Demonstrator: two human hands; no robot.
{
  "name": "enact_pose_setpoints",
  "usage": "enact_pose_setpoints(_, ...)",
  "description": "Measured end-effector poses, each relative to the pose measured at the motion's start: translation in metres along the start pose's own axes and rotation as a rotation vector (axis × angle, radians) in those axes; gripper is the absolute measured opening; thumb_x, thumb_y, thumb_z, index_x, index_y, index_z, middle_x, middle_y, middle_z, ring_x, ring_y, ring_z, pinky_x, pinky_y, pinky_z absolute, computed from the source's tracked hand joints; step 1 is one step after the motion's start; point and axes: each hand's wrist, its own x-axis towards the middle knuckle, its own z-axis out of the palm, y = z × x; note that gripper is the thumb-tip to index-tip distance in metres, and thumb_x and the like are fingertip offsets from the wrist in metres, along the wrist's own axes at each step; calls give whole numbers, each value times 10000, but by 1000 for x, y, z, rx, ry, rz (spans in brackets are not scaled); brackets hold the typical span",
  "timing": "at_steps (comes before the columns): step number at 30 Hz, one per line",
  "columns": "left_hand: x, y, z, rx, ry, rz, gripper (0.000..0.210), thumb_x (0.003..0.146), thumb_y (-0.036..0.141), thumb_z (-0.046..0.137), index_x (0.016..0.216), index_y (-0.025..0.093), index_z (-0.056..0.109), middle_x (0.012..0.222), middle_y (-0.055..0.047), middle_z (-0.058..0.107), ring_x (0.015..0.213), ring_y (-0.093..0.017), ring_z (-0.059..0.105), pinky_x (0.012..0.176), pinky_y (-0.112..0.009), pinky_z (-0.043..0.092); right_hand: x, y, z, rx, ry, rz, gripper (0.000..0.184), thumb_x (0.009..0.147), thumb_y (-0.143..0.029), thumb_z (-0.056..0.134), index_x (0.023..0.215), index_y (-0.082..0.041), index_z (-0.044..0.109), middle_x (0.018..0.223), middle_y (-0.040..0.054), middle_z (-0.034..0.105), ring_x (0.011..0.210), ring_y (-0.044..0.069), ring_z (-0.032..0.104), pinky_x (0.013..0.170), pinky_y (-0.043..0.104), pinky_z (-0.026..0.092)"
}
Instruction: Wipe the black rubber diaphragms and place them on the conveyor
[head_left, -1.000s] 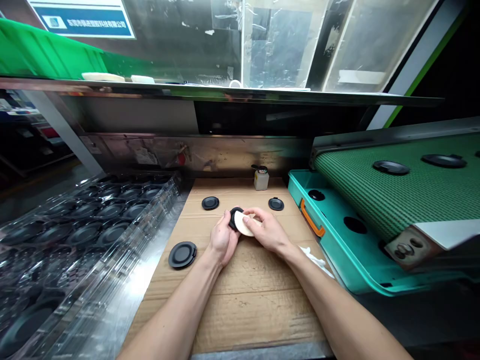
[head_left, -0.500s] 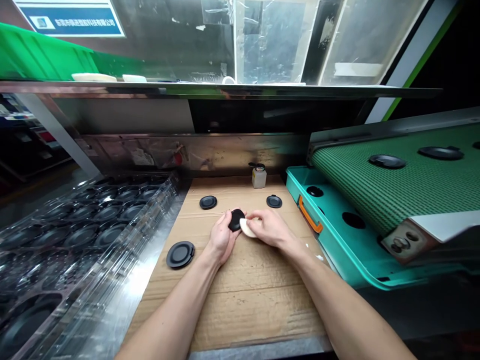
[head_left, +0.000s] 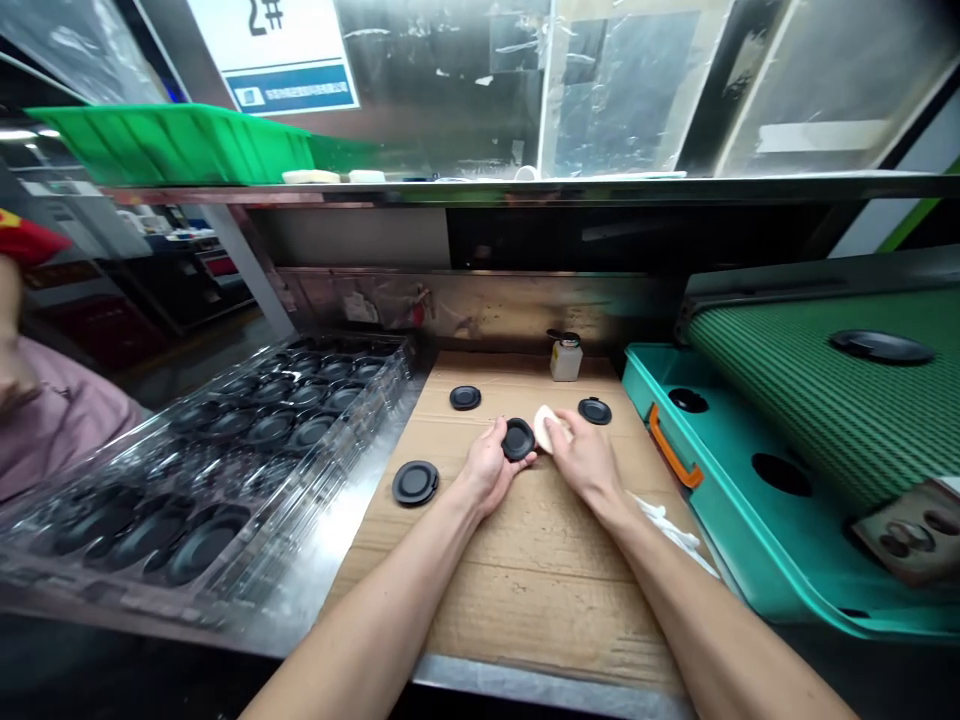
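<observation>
My left hand (head_left: pixel 491 467) is closed on a round black plastic lid (head_left: pixel 518 439), held above the cardboard sheet (head_left: pixel 525 590) with its recessed face toward me. Pinched in my right hand (head_left: pixel 589 455) is a thin white round pad (head_left: pixel 545 428), just right of the lid. Whether pad and lid touch is hard to tell. Around my hands, more black lids lie on the cardboard: one at the near left (head_left: pixel 415 483), one at the far left (head_left: pixel 465 398) and one beyond my right hand (head_left: pixel 595 410). A small white bottle (head_left: pixel 566 358) with its black cap flipped up stands at the back.
On the left, a clear plastic tray (head_left: pixel 247 530) holds several black lids. To the right stands a teal bin (head_left: pixel 720 545) with an orange handle, beneath a green conveyor belt (head_left: pixel 810 370) carrying a black lid. White cloth (head_left: pixel 671 530) lies beside my right forearm. A co-worker (head_left: pixel 52 400) is at far left.
My view has swung left, bringing the co-worker into sight. The lid in my left hand now faces me more, and the pad has shifted from over its edge to its right side.
</observation>
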Motion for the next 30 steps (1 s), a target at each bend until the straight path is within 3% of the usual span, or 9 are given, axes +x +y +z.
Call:
enact_pose_setpoints(3,-20,11,3,129,-45,3,270,954,364,463,984,122,580,1002,-146,675,803,-210,692,601,-266,511,4,12,1,-14,52,34,386,938,-488,417,1141,-244,636,1040,67,706,951,238,647,819,308,453)
enact_pose_setpoints(6,-51,32,-4,313,-103,63,306,906,450,535,983,155,559,946,-117,678,727,-194,693,496,-206,438,0,13,5,-36,-33,-11,386,933,-500,418,1133,-259,645,1012,63,710,940,237,648,809,311,450)
enact_pose_setpoints(10,-90,76,-44,565,-11,147,307,851,440,620,986,195,493,882,-71,670,701,-184,680,482,-196,428,-6,6,9,-121,-139,-11,395,928,-527,413,1132,-288,654,992,64,711,957,251,643,798,329,441)
enact_pose_setpoints(13,-105,112,-80,752,65,198,359,811,389,678,1074,221,501,854,-36,651,738,-185,673,524,-208,460,-5,5,9,-155,-156,15,414,932,-541,394,1153,-299,648,1004,67,706,970,257,637,792,334,436)
enact_pose_setpoints(16,-107,134,-99,985,81,148,449,783,398,696,1167,211,559,838,-44,654,683,-179,656,483,-203,430,-4,6,9,-164,-165,24,422,930,-549,391,1168,-308,644,1014,67,702,981,259,633,791,331,431)
enact_pose_setpoints(21,-94,137,-100,1238,-35,-30,586,771,408,684,1301,248,492,880,-26,647,606,-146,615,492,-225,428,-4,6,8,-169,-159,23,408,928,-548,388,1162,-330,640,1019,57,703,987,267,631,770,330,428)
enact_pose_setpoints(26,-78,132,-100,1284,20,40,508,755,439,669,1175,208,501,830,-15,636,575,-145,589,487,-235,427,-4,6,8,-175,-167,16,403,931,-543,381,1157,-329,637,1026,46,703,981,257,629,771,322,430)
enact_pose_setpoints(30,-73,133,-104,1388,-28,55,417,790,477,602,1087,184,606,856,-47,676,654,-173,609,547,-252,454,-3,6,7,-176,-171,22,405,932,-547,376,1152,-331,637,1024,43,705,973,257,630,763,322,432)
